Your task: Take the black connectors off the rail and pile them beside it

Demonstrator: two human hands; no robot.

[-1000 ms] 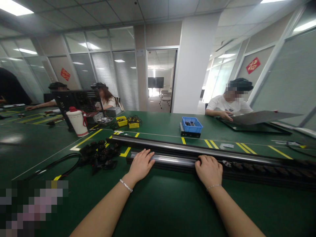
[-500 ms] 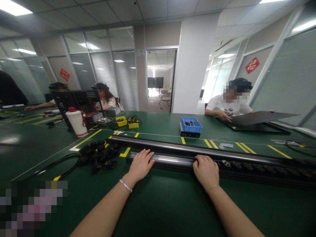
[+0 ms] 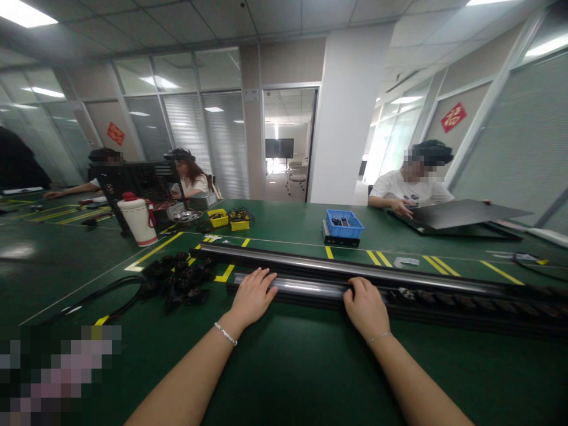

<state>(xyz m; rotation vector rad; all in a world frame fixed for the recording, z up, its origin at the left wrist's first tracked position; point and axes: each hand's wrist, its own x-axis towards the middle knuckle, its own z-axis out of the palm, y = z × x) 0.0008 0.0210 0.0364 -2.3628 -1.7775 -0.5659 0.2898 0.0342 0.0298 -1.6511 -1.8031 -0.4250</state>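
— Two hands on it? Where exactly?

— Both on the short silvery metal rod [image 3: 306, 288] that lies in the long black channel rail [image 3: 444, 299] across the green desk [image 3: 284, 367], just in front of me. My left hand [image 3: 252, 296] lies flat and open over the rod's left part, fingers spread, pressing rather than gripping. My right hand [image 3: 366, 305] is curled over the rod's right end, fingers bent down onto it; I cannot tell if they close fully around it.

— What is beside it?

— A longer grey metal bar [image 3: 355, 267] runs parallel just behind. A heap of small black plastic parts [image 3: 180, 275] sits near the rail's left end, and a blue plastic bin [image 3: 345, 224] stands further back.

— How would you handle it well?

— I judge the rod should stay level in its groove: even pressure from both hands, the flat palm steadying while the curled one guides, with fingertips clear of the rail's edge
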